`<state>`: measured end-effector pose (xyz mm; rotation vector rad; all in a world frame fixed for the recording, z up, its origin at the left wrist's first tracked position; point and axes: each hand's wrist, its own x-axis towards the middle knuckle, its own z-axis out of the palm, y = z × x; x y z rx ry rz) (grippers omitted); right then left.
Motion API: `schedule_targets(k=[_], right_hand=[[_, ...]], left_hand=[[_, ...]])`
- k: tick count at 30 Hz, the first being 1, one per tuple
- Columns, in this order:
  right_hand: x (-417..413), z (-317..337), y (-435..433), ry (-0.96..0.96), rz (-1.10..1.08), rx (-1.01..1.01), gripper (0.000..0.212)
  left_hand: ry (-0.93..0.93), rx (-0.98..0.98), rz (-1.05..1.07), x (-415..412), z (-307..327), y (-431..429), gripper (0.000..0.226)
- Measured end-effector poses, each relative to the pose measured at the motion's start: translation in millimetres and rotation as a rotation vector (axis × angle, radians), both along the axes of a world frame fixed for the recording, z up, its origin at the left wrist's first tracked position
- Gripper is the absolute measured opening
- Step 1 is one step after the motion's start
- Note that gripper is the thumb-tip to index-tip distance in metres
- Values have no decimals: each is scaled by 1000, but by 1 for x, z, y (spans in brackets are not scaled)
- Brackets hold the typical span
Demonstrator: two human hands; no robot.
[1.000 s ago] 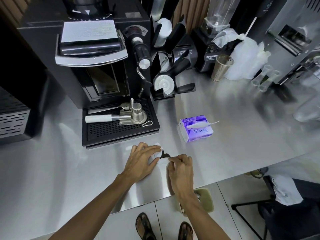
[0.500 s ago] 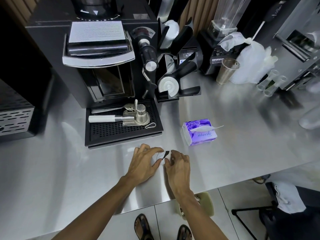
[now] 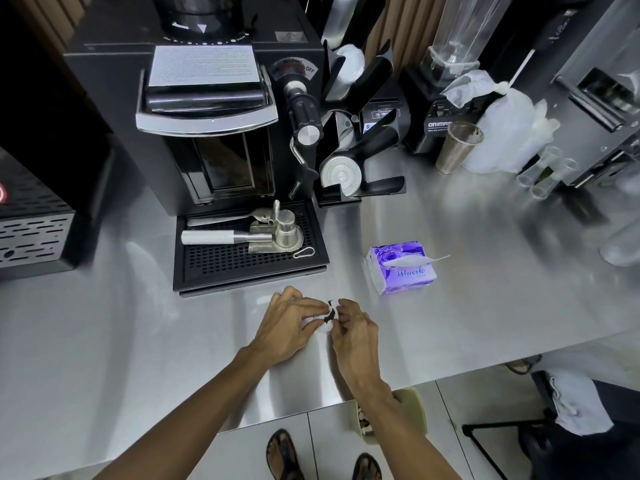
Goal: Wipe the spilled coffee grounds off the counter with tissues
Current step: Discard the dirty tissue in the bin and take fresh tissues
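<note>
On the counter (image 3: 138,341) before the drip tray (image 3: 249,268), the left hand (image 3: 287,327) and right hand (image 3: 349,332), fingers curled, each pinch an edge of one tissue (image 3: 320,326), apparently folding it inward so the dark coffee grounds (image 3: 329,311) are trapped between them

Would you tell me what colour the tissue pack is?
The tissue pack is purple with white sides, shown in the head view.
</note>
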<state>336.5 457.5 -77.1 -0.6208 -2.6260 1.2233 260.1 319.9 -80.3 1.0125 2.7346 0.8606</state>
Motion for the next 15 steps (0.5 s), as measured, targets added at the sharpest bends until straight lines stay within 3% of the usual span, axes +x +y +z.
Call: schedule_targets(k=[3, 7, 15], right_hand=[[2, 3, 1, -14, 44, 14, 35], [4, 4, 3, -20, 105, 77, 50], [5, 3, 5, -45, 173, 75, 61]], left_hand=[[-38, -26, -61, -4, 1, -3, 26], [-91, -32, -105, -8, 5, -7, 30], [-121, 51, -58, -7, 9, -8, 29]])
